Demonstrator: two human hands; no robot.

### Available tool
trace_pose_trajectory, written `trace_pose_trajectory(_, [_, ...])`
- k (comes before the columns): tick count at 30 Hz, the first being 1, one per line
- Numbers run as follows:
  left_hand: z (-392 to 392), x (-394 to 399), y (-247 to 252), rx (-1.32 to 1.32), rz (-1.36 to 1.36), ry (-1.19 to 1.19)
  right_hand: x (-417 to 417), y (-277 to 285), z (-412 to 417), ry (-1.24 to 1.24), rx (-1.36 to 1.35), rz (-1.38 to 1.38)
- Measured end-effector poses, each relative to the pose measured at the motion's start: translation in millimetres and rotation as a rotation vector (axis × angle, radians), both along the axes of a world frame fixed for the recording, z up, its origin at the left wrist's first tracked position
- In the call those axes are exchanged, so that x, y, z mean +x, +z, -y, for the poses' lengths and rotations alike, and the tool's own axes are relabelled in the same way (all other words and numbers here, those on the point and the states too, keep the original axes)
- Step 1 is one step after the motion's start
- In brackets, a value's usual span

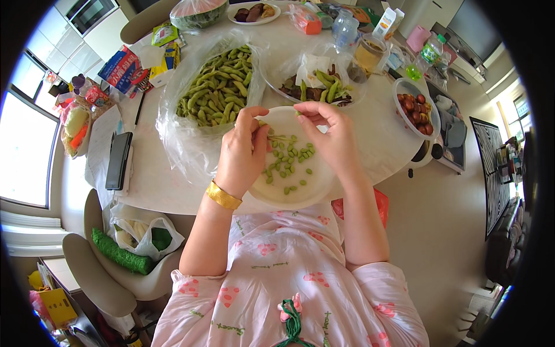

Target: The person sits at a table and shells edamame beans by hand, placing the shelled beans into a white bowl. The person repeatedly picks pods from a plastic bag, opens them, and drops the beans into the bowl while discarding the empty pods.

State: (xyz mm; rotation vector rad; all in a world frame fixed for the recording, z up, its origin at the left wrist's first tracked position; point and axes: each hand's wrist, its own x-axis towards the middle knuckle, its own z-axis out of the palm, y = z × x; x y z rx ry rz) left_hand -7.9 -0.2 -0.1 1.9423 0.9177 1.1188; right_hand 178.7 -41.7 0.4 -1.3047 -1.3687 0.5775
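Observation:
My left hand (246, 147) holds a green soybean pod (265, 126) between thumb and fingers over the left rim of a round white bowl. Across from it, my right hand (326, 132) pinches a small green bean (298, 113) above the bowl's far right side. Loose shelled beans (284, 162) lie scattered in the white bowl (289, 203) at the table's near edge. Behind my left hand, a clear plastic bag (190, 145) lies open around a heap of whole pods (219, 86). A clear dish (277, 89) beyond the bowl holds several pods, dark scraps and a crumpled tissue (308, 69).
On the marble-patterned table (373, 143) stand a bowl of reddish-brown round fruit (415, 112) at right, a glass cup (369, 53) and a green-capped bottle (432, 51) behind. A black phone (119, 160) lies at left. A chair (97, 269) holding bags is at lower left.

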Motion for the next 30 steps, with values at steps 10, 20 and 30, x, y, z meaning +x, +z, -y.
trace_pose_trajectory(10, [-5.2, -4.6, 0.1, -0.006, 0.013, 0.022, -6.6, 7.6, 7.3, 0.213, 0.067, 0.169])
trace_pose_trajectory(20, [-28.3, -20.6, 0.4, 0.301, -0.117, 0.156, 8.1, 17.0, -25.3, -0.056, 0.126, 0.114])
trace_pose_trajectory(30, [-63.2, -40.3, -4.2, 0.375, -0.747, 0.473, 32.4, 8.2, -40.9, -0.266, 0.164, 0.542])
